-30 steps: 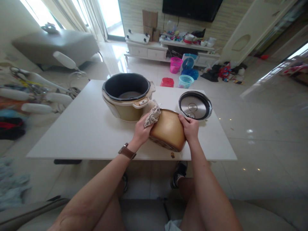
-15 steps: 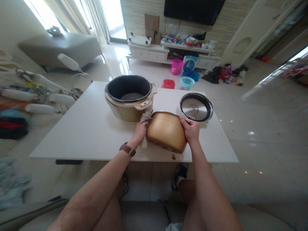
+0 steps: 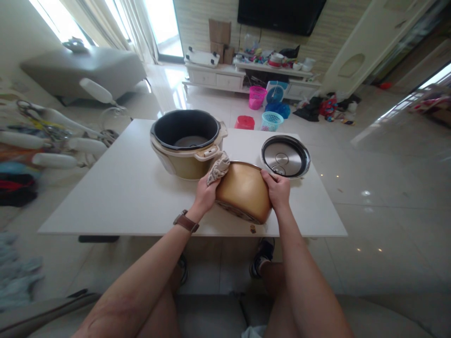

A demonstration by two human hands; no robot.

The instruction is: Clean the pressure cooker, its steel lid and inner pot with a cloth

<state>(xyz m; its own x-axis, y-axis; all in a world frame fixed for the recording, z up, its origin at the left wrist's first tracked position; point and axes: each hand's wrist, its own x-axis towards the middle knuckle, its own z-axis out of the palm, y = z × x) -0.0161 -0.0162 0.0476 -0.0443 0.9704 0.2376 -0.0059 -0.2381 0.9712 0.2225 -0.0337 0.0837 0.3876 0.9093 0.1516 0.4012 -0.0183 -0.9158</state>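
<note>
A gold inner pot [image 3: 244, 191] is tilted on its side above the white table [image 3: 116, 197], its base facing toward me. My right hand [image 3: 279, 190] grips its rim at the right, thumb on the outer wall. My left hand [image 3: 207, 191] is closed on a patterned cloth [image 3: 219, 168], which lies against the pot's left side near the rim. Behind my left hand stands the open cooker body [image 3: 178, 162], dark inside, with a handle at its front right. The round lid [image 3: 284, 157] lies with its metal inner side up, just beyond my right hand.
A small sticker-like brown spot [image 3: 252, 228] is at the table's near edge. Past the far edge, a red stool [image 3: 244, 122], a light-blue basket [image 3: 271, 121] and a pink basket [image 3: 257, 97] stand on the floor. White padded bars [image 3: 54, 160] of some equipment are at left.
My left hand and the cloth have moved up along the pot's left side, and more of the cloth shows. The right hand keeps its grip on the rim.
</note>
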